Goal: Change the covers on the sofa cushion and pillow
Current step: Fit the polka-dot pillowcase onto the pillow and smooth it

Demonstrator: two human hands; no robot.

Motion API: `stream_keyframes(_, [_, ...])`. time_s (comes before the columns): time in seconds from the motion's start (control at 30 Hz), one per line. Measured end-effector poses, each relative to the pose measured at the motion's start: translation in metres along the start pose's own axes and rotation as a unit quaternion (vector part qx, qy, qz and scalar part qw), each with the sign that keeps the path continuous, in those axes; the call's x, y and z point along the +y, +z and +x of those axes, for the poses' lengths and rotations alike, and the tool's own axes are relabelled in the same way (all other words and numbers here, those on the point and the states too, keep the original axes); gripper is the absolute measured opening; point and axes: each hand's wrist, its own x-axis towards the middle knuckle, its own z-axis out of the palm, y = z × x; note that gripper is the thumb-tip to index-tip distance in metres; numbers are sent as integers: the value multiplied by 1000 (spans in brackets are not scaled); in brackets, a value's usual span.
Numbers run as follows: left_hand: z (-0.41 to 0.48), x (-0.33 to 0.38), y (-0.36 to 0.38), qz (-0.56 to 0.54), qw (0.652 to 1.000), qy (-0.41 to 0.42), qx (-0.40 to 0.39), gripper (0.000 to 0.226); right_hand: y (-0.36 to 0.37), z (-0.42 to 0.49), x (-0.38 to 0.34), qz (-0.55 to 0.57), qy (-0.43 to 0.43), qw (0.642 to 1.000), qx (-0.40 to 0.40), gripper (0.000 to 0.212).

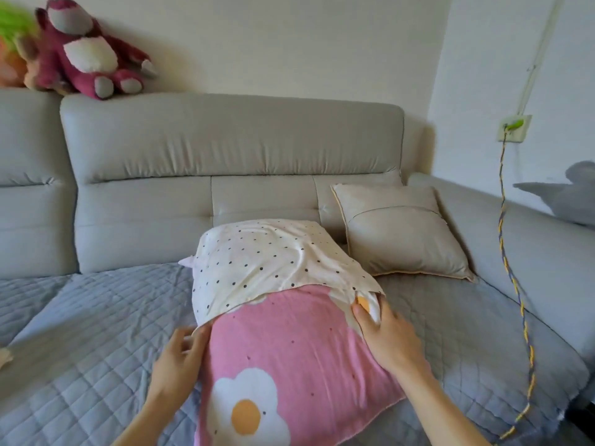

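Observation:
A pink pillow point(289, 349) printed with white and orange flowers lies on the sofa seat in front of me. A white cover with black dots point(264, 262) sheathes its far half, its open edge running across the pillow's middle. My left hand point(180, 362) pinches the cover's edge at the pillow's left side. My right hand point(386, 336) grips the cover's edge at the right side, fingers tucked under the fabric. A beige square cushion point(399, 230) leans against the backrest at the right, untouched.
The grey sofa's backrest point(225, 149) rises behind, with a quilted blue-grey seat cover point(80, 333) underneath. A maroon plush bear point(87, 46) sits on the backrest at the left. A braided yellow-blue cable point(515, 284) hangs from a wall socket point(514, 128) over the right armrest.

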Motion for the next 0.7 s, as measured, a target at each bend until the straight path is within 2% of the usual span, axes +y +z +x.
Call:
stream_keyframes(0.07, [-11,1,1,12,1000,19,16,40,-4,-11,-18,-79,-26,994,68,60])
stream_keyframes(0.13, [-23,6,5,14,998,36,40,44,-6,-31,-45,-82,-129,980,126,57])
stream_keyframes(0.17, [-26,6,7,5,998,44,50,47,-4,-47,-61,-78,-185,972,126,62])
stream_keyframes(0.27, [-28,8,7,-30,997,59,46,47,28,-107,-92,-136,-329,933,47,87])
stream_keyframes(0.3, [-25,7,6,-40,996,64,38,48,44,-127,-96,-171,-374,911,23,91])
stream_keyframes(0.33, [-21,7,4,-49,996,73,29,48,60,-142,-95,-212,-424,880,20,87])
stream_keyframes(0.4, [-17,12,0,-88,993,74,2,47,88,-154,-83,-287,-510,807,82,55])
stream_keyframes(0.43, [-17,16,-2,-121,990,65,-17,45,93,-149,-79,-318,-532,777,110,50])
stream_keyframes(0.47, [-19,20,-4,-159,985,57,-42,43,93,-138,-78,-337,-541,761,121,53])
stream_keyframes(0.53, [-24,32,-7,-221,968,52,-104,42,81,-109,-80,-314,-538,769,141,63])
stream_keyframes(0.63, [-28,63,-14,-275,943,80,-169,45,46,-68,-109,-244,-457,846,126,86])
stream_keyframes(0.7, [-40,92,-16,-301,926,106,-203,46,31,-49,-133,-231,-379,889,109,83])
